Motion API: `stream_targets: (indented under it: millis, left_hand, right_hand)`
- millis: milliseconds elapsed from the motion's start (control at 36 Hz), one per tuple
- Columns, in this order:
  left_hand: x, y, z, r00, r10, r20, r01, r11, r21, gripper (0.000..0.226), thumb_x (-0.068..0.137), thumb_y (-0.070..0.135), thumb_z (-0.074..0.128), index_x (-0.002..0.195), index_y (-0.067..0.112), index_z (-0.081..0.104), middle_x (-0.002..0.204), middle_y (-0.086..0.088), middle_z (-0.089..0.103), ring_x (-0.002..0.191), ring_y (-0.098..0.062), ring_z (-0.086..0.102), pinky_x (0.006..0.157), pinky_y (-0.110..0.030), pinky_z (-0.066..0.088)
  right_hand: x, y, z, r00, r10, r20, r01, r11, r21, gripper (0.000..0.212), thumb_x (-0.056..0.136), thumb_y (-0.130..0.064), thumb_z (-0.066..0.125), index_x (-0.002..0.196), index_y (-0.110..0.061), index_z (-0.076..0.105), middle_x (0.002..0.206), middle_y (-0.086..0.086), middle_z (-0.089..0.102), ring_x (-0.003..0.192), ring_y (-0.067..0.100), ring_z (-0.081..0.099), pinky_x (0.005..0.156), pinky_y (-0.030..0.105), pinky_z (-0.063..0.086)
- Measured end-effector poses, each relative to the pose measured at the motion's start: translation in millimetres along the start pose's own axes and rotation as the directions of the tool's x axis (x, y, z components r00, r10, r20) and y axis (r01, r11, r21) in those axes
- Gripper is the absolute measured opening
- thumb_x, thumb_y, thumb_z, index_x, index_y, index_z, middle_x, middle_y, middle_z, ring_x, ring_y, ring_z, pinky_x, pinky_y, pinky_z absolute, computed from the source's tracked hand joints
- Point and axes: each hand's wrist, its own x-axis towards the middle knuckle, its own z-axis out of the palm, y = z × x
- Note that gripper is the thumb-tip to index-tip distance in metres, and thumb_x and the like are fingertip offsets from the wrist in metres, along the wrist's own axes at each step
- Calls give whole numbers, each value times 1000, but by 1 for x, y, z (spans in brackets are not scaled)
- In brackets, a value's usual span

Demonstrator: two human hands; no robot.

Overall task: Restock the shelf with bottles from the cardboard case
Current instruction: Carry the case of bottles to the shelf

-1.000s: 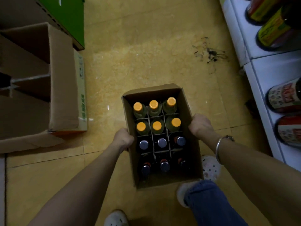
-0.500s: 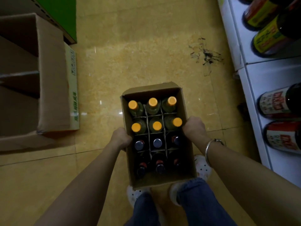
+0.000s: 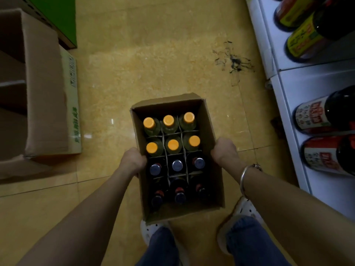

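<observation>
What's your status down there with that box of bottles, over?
Left hand and right hand grip cardboard case by its long sides. All twelve bottles inside. Shelf to the right; nothing between it and the case.

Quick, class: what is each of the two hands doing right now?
Left hand: closed on the left wall of the cardboard case.
Right hand: closed on the case's right wall.

One open brown cardboard case (image 3: 211,131) holds twelve bottles: six pale bottles with orange caps (image 3: 173,144) along its far end, six dark bottles with silver-blue caps (image 3: 177,165) toward its near edge. Four dark labelled bottles (image 3: 315,114) sit on the white shelf (image 3: 288,96). Two hands, two white shoes (image 3: 247,208).
</observation>
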Motion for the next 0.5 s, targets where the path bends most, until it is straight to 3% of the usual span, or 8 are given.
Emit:
stream_targets:
  millis: [83, 167, 278, 389, 500]
  left_hand:
    - [-2, 7, 3, 1000, 5, -8, -5, 1000, 24, 15, 91, 7, 51, 82, -3, 56, 78, -20, 60, 56, -29, 59, 43, -30, 47]
    - [-3, 17, 6, 1000, 6, -2, -6, 1000, 20, 19, 91, 7, 51, 73, 3, 53, 75, -18, 60, 58, -28, 60, 45, -30, 49]
    - [-7, 38, 17, 1000, 22, 19, -22, 1000, -5, 13, 92, 7, 51, 90, -4, 57, 86, -23, 63, 74, -37, 66, 61, -39, 56]
    - [-15, 66, 34, 999, 48, 26, -47, 999, -9, 20, 93, 6, 49, 102, -9, 59, 97, -28, 65, 84, -40, 67, 74, -45, 57]
    - [-16, 96, 54, 997, 78, 13, -78, 997, 1, 22, 92, 6, 50, 106, -7, 60, 104, -25, 64, 94, -38, 64, 78, -41, 53]
  right_hand:
    - [3, 5, -2, 1000, -6, 6, 6, 1000, 0, 24, 88, -8, 53, 109, 2, 59, 118, 23, 59, 111, 38, 56, 87, 37, 47]
    - [9, 13, -9, 1000, -10, 21, 10, 1000, 18, 22, 87, -8, 55, 107, 1, 60, 116, 22, 59, 108, 38, 57, 86, 38, 48]
    - [21, 31, -24, 1000, -5, 30, 5, 1000, 21, 17, 88, -9, 55, 104, -1, 60, 113, 20, 60, 105, 35, 59, 86, 37, 50]
    - [36, 52, -46, 1000, 2, 22, -2, 1000, 5, 19, 88, -11, 57, 104, -1, 60, 112, 21, 60, 105, 35, 59, 81, 33, 48]
    - [49, 75, -71, 1000, 23, 8, -23, 999, -24, 22, 90, -12, 56, 108, 0, 60, 114, 21, 60, 106, 34, 58, 81, 34, 48]
